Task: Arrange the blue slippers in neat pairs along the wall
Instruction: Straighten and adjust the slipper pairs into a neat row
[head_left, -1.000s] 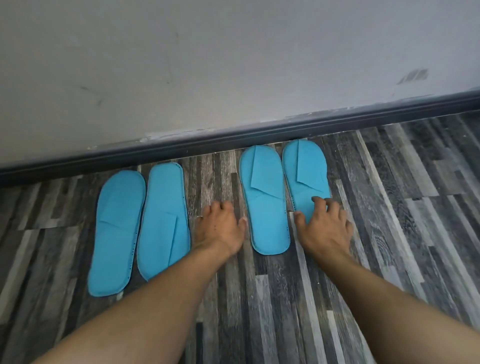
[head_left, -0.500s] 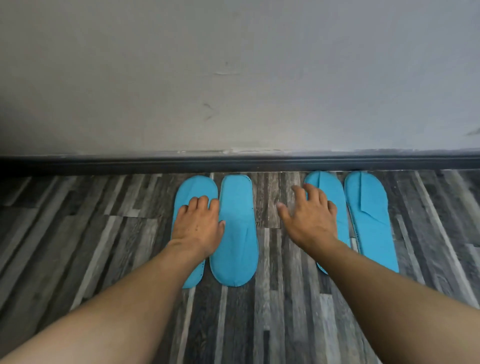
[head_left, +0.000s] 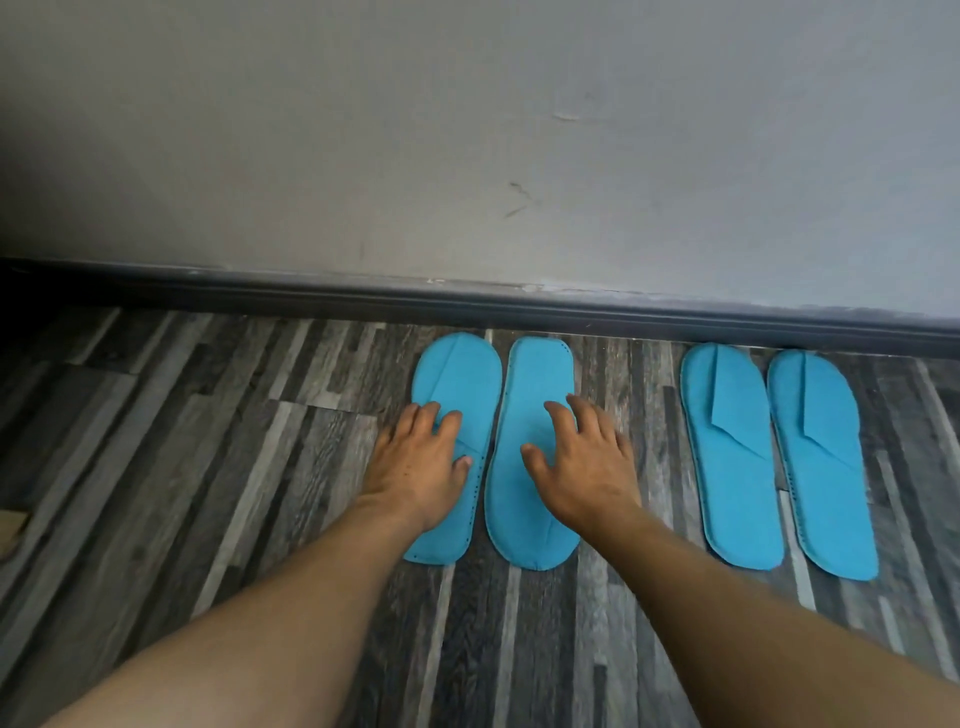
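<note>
Two pairs of flat blue slippers lie on the floor with their toes toward the wall. In the left pair, my left hand (head_left: 423, 465) rests flat on the left slipper (head_left: 457, 374), fingers spread. On the slipper beside it (head_left: 535, 384) lies my right hand (head_left: 582, 467), also flat with fingers apart. Neither hand grips anything. The right pair stands apart: one slipper (head_left: 732, 467) and its mate (head_left: 826, 478) lie side by side, both with folded upper flaps showing.
A dark skirting board (head_left: 467, 301) runs along the grey wall (head_left: 467, 130) just beyond the slippers' toes. The floor (head_left: 208, 441) is grey striped wood-look planks. A small brown object (head_left: 10, 525) shows at the far left edge.
The view has swung left, so both pairs sit further right. My right hand has moved from the right pair's inner slipper onto the left pair's right slipper. My left hand stays on the left slipper.
</note>
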